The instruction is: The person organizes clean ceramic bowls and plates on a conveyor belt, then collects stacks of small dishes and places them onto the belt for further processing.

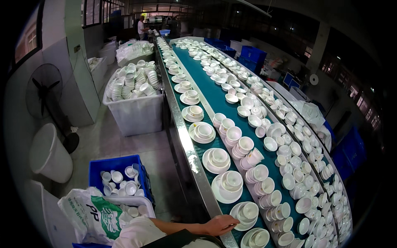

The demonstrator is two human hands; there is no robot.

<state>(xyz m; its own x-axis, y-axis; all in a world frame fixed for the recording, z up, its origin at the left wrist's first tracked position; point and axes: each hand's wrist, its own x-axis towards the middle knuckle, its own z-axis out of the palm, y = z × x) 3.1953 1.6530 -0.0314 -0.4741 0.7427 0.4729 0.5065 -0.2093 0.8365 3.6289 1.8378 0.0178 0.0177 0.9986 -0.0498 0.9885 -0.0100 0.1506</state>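
My left hand [221,225] reaches over the metal edge of a conveyor at the bottom of the head view, palm down. Its fingers are loosely bent and I see nothing held in them. The fingertips are close beside a white plate [232,214] that carries a stacked bowl and cup [248,210]; whether they touch it I cannot tell. Nearer me is another such set [255,239], partly cut off by the frame. A long row of these place settings [229,182] runs away along the green belt [203,91]. My right hand is out of view.
Leaning stacks of white cups [260,173] line the divider; loose bowls [271,144] crowd the belt beyond. On the left stand a white bin of cups [134,111], a blue crate of cups [115,159], a printed sack [89,215] and a fan [45,89]. A person [141,28] stands far off.
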